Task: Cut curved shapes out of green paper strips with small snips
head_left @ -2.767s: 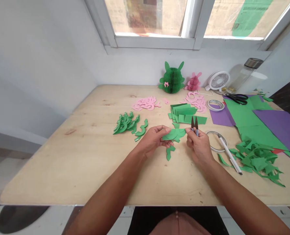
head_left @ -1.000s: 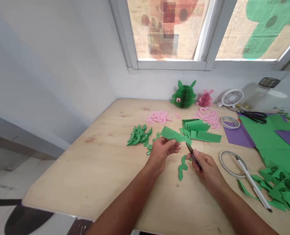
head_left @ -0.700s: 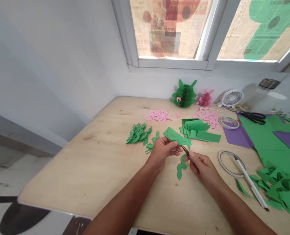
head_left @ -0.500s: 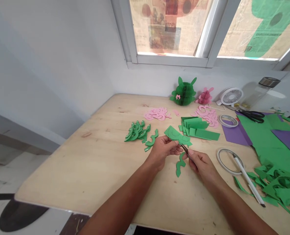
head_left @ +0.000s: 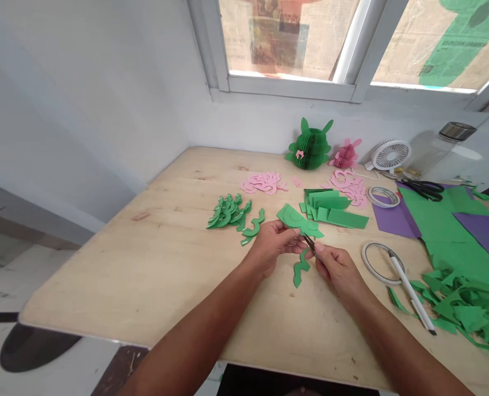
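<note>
My left hand [head_left: 274, 246] pinches a green paper piece [head_left: 296, 219] marked with curved drawn lines. Small dark-bladed scissors [head_left: 309, 241] are in my right hand [head_left: 335, 267], their tips at the lower edge of that paper. Just below the hands a wavy green strip [head_left: 300, 269] hangs or lies; which one I cannot tell. Left of my left hand are a curved green cutout [head_left: 253, 226] and a pile of green cutouts [head_left: 227, 212]. Folded green strips [head_left: 330, 208] lie behind the hands.
Pink cutouts [head_left: 263, 183] and paper figures [head_left: 310, 147] stand or lie at the back. To the right are tape rolls [head_left: 383, 197], black scissors [head_left: 423, 188], a white pen [head_left: 411, 294], green scraps [head_left: 471, 313], a fan [head_left: 390, 155] and a bottle [head_left: 446, 146].
The whole view has shifted slightly, so the table items appear higher. Both hands keep their holds, and the scissors' tips have moved slightly along the paper's lower edge.
</note>
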Available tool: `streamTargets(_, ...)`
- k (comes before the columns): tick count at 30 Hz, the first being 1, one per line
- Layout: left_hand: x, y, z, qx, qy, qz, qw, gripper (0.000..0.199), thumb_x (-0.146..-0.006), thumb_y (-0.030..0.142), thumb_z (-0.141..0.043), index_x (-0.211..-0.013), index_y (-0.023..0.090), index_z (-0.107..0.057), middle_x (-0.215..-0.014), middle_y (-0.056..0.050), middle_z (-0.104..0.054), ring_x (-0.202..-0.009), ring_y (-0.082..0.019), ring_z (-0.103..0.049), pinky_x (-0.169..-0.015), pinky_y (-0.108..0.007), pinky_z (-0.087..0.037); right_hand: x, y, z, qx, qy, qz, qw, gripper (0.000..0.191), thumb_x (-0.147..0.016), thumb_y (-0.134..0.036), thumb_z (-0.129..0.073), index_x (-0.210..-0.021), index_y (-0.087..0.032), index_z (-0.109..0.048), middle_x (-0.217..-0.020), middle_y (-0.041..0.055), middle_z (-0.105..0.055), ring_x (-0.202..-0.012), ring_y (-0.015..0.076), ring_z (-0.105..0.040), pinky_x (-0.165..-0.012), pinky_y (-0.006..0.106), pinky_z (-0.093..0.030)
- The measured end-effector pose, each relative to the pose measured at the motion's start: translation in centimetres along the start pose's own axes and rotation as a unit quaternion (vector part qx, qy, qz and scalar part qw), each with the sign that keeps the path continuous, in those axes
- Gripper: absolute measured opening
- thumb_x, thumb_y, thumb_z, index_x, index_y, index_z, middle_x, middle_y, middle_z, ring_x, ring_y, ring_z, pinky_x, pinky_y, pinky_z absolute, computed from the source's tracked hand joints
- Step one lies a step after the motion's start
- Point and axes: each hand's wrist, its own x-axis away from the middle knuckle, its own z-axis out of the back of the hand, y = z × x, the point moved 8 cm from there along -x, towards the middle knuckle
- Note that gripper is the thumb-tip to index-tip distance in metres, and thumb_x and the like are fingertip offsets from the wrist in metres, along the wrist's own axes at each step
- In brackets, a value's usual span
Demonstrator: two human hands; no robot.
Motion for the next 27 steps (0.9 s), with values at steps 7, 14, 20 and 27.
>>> streamTargets(7,-0.21,-0.10,0.11,0.003,-0.003,0.000,1.000,0.007,-0.072,0.018,-0.068,-0.073,0.012,-0.065,-0.067,-0.008,-0.071,-0.060,-0.014,-0.066,-0.063,-0.026,-0.054,0.11,-0.12,0.12,0.001,0.006,-0.002,1.000,0.060,-0.076,-0.073,-0.053,-0.070,-0.014,-0.064,-0.043,-0.0081,-0.028,-0.042,0.0076,-0.018,-0.044,0.025,-0.010)
streamTargets(14,-0.30,-0.40,0.20,0.007,-0.002,0.005,1.000,0.007,-0.074,0.017,-0.068,-0.073,0.011,-0.064,-0.069,-0.009,-0.071,-0.060,-0.015,-0.067,-0.062,-0.025,-0.054,0.17,-0.46,0.17,0.009,0.009,-0.006,1.000,0.061,-0.074,-0.074,-0.053,-0.068,-0.014,-0.064,-0.043,-0.0082,-0.027,-0.041,0.0076,-0.017,-0.043,0.025,-0.009)
streamTargets(20,-0.36,-0.41,0.19,0.007,-0.001,0.009,1.000,0.009,-0.072,0.018,-0.069,-0.073,0.011,-0.064,-0.071,-0.009,-0.071,-0.061,-0.015,-0.067,-0.062,-0.026,-0.054,0.14,-0.57,0.16,0.023,0.013,-0.010,1.000,0.058,-0.075,-0.072,-0.053,-0.068,-0.015,-0.063,-0.042,-0.0079,-0.028,-0.040,0.0079,-0.018,-0.043,0.026,-0.009)
streamTargets(27,-0.44,-0.47,0.24,0.008,0.006,0.012,1.000,0.008,-0.073,0.016,-0.069,-0.073,0.011,-0.064,-0.069,-0.009,-0.071,-0.062,-0.016,-0.068,-0.062,-0.025,-0.054,0.10,-0.62,0.12,0.020,0.014,-0.007,1.000,0.060,-0.072,-0.075,-0.054,-0.066,-0.016,-0.062,-0.041,-0.0084,-0.027,-0.039,0.0074,-0.018,-0.042,0.025,-0.010)
